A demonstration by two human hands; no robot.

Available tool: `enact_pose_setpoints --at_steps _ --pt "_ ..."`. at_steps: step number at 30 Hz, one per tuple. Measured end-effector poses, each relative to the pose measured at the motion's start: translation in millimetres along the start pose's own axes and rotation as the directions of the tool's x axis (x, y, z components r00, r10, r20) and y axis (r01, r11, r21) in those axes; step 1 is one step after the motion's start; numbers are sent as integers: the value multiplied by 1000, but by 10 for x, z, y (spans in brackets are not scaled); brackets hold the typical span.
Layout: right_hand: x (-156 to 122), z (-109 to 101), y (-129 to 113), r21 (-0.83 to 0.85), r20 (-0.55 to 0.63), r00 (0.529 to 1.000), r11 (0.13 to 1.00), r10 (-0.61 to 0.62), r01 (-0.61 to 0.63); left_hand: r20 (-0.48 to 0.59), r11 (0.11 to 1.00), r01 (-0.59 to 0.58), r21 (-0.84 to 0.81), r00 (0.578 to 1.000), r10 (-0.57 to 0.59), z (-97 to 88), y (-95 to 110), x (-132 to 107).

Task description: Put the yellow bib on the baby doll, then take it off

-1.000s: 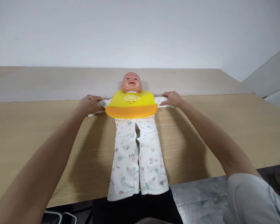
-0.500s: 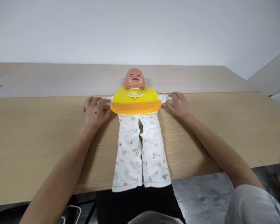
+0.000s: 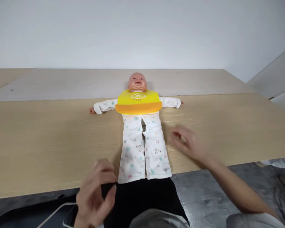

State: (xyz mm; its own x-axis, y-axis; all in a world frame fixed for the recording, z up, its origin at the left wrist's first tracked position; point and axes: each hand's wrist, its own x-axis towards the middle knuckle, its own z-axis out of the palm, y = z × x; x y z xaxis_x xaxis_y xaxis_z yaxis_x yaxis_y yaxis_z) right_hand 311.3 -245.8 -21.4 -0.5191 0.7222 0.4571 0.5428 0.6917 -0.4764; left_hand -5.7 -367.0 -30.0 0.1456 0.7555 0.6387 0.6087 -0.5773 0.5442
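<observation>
A baby doll [image 3: 137,82] lies on its back on the wooden table [image 3: 38,142], head away from me and arms spread. It wears a white patterned sleepsuit [image 3: 133,152] and a yellow-and-orange silicone bib [image 3: 138,103] with a citrus-slice print. My right hand [image 3: 185,141], blurred by motion, hangs over the table to the right of the trouser leg, touching nothing. My left hand [image 3: 95,190], also blurred, is by the table's front edge, near the left trouser cuff. Neither hand holds anything.
A paler board [image 3: 85,85] lies along the table's back, below a white wall. A white cabinet [image 3: 275,76] stands at the right. Past the front edge are a grey floor [image 3: 204,186], dark cloth [image 3: 142,199] and, at lower left, a white cable [image 3: 54,212].
Both hands have let go of the sleepsuit sleeves and moved back toward me. The doll's arms now lie uncovered, and the doll has stayed in place.
</observation>
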Motion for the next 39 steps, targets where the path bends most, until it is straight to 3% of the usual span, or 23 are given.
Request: enact_pose_setpoints --at_steps 2,5,10,12,15,19,25,30,34,39 --pt "-304 8 -299 21 9 998 998 -66 66 35 995 -38 96 999 34 40 119 -221" --pt "-649 195 -558 -91 -85 991 991 -106 98 49 934 -128 333 992 118 213 130 -308" --pt "-828 614 -593 -108 -208 975 989 80 -104 -187 825 32 564 978 90 454 -24 -270" --pt "-837 699 -574 -111 -236 966 985 103 -132 -173 790 66 609 984 51 479 -87 -307" --pt "-845 749 -564 -133 -248 964 983 93 -129 -85 733 27 680 996 42 488 -162 -401" --pt "-836 780 -585 -159 -285 958 984 30 -78 0 737 -62 674 996 84 563 -166 -506" --pt "-850 820 -640 -131 -293 956 991 -4 -36 -103 823 15 568 993 53 708 -29 -554" --pt "-891 803 -626 -74 -265 964 996 20 -41 -168 899 60 433 986 15 602 -67 -552" --pt "-872 800 -616 -64 -248 968 996 41 -59 -192 859 95 502 981 4 512 -154 -563" --pt "-813 822 -665 -71 -331 937 987 115 -146 -201 795 124 594 980 -3 638 -114 -502"
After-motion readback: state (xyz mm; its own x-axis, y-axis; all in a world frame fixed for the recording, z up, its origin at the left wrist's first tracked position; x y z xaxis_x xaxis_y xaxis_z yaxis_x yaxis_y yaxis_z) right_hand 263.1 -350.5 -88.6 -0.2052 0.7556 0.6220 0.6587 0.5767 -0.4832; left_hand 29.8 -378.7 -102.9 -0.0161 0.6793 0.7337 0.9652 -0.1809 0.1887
